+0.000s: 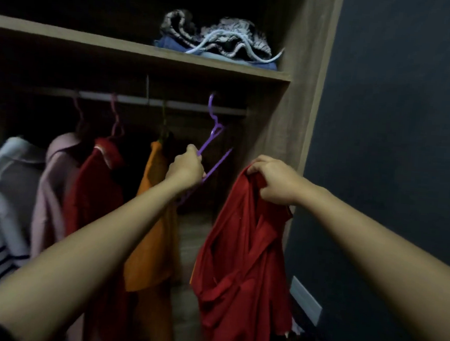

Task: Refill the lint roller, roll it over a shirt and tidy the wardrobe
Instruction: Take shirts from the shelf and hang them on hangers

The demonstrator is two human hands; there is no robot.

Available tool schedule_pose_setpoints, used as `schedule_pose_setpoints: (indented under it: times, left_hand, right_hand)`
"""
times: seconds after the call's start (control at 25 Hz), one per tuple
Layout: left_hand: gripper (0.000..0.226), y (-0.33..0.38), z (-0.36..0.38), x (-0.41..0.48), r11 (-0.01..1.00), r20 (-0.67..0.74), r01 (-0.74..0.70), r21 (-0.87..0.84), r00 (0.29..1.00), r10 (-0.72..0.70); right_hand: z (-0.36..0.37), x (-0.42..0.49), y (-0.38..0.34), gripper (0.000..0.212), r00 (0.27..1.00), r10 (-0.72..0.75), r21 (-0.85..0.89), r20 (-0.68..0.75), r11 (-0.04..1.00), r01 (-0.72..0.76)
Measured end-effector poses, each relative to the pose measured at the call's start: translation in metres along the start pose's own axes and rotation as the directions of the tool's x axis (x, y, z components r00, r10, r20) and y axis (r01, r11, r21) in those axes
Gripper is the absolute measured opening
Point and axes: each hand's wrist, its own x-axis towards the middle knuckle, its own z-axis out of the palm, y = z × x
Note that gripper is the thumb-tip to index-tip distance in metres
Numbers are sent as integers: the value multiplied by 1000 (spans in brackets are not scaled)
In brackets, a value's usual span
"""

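While left hand [185,168] grips purple hanger [207,143], red shirt [241,252] limp, creased

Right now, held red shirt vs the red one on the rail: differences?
The red shirt in the right hand has no hanger; the dark red garment on the wardrobe rail hangs from a pink hanger. The held shirt droops crumpled; the hung one drapes straight. Both are red cloth.

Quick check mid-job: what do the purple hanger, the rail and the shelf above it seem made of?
Purple hanger: likely plastic, thin, smooth, evenly coloured. Rail: probably metal, pale, slim, with slight sheen. Shelf: matt wood-look board with grain streaks; solid or laminate is unclear.
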Motion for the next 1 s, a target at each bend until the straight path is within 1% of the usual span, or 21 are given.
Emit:
schedule_pose_setpoints:
  times: [0.08, 0.12, 0.2, 0.28, 0.32, 0.4, 0.52, 0.6, 0.68, 0.76, 0.84, 0.92, 0.96, 1.0]
  left_hand:
    - [23, -25, -35, -26, 991, -133, -4, 134, 991, 22]
    - [25, -34, -52, -39, 988, -209, -17, 152, 977, 49]
    - [26, -55, -86, -59, 989, -349, -96, 109, 928, 128]
    - [25, -81, -116, -74, 981, -441, -185, 58, 877, 192]
    - [25, -96, -127, -80, 975, -452, -218, 45, 866, 215]
    - [29, -120, -143, -95, 965, -436, -262, 27, 866, 247]
    - [45, -147, -150, -118, 951, -418, -305, 40, 860, 293]
    - [47, -147, -141, -131, 936, -421, -341, 88, 839, 345]
    - [44, -134, -124, -135, 908, -415, -396, 135, 810, 415]
    - [40, -113, -113, -136, 889, -406, -436, 140, 794, 453]
    - [34, -96, -111, -136, 904, -436, -424, 50, 805, 402]
    - [31, -82, -119, -134, 900, -473, -431, -73, 809, 349]
    - [30, -76, -124, -133, 893, -509, -444, -78, 788, 347]
    - [29, -71, -127, -133, 891, -564, -454, -13, 739, 368]
  right_hand:
    - [10, 11, -4, 54, 1000, 10, 14, 5, 1000, -10]
    - [14, 18, -5, 54, 1000, 23, 24, -4, 999, -23]
    - [16, 33, -5, 53, 997, 60, 54, -39, 997, -57]
    - [12, 45, -10, 53, 990, 95, 93, -100, 992, -86]
    - [9, 50, -13, 53, 984, 113, 111, -137, 989, -98]
    - [0, 57, -16, 51, 969, 133, 147, -206, 984, -104]
    - [-16, 61, -20, 49, 965, 127, 200, -232, 976, -80]
    - [-24, 58, -30, 53, 979, 47, 180, -197, 984, -11]
    - [-28, 51, -54, 56, 979, -126, 104, -158, 984, 143]
    - [-28, 41, -84, 52, 944, -291, -25, -154, 956, 291]
    - [-32, 33, -102, 46, 879, -410, -180, -244, 910, 375]
    - [-42, 30, -103, 43, 776, -483, -323, -407, 870, 372]
    - [-46, 30, -99, 45, 708, -498, -375, -501, 862, 341]
    - [-50, 32, -95, 49, 656, -494, -412, -570, 863, 292]
